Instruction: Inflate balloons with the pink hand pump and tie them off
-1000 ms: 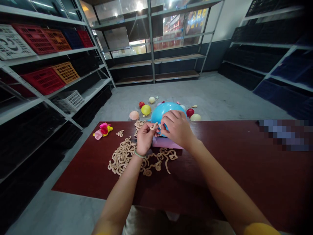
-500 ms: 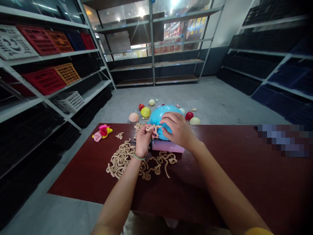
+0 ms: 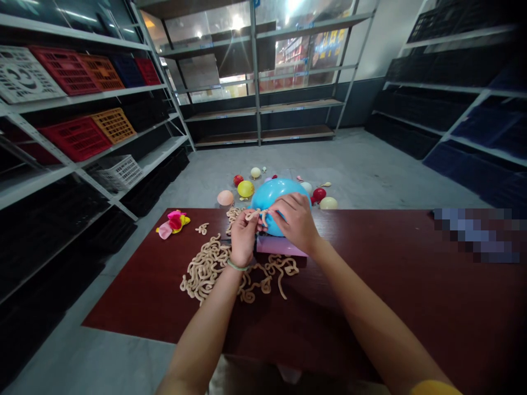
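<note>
My left hand (image 3: 242,238) is closed, pinching a beige curly cord (image 3: 252,215) between thumb and fingertips. Close to its right, my right hand (image 3: 297,219) has its fingertips drawn together on the end of that same cord. Just beyond both hands sits a large inflated blue balloon (image 3: 278,190); whether the fingers also grip its neck is hidden. Under the hands lies a pink cylinder (image 3: 282,247), which looks like a balloon pump. A heap of similar beige curly cords (image 3: 203,269) spreads around my left wrist, and more loose strands (image 3: 267,274) lie nearer me.
On the dark red table (image 3: 391,307), limp pink and yellow balloons (image 3: 175,222) lie at the left. Several small inflated balloons, including a yellow balloon (image 3: 246,189), rest on the floor beyond. Shelves with crates (image 3: 76,137) line the left; a blurred patch (image 3: 473,236) covers the table's right end.
My right hand has come down and its fingers have closed in on the cord's end. My left hand has shifted very slightly right and still pinches the cord.
</note>
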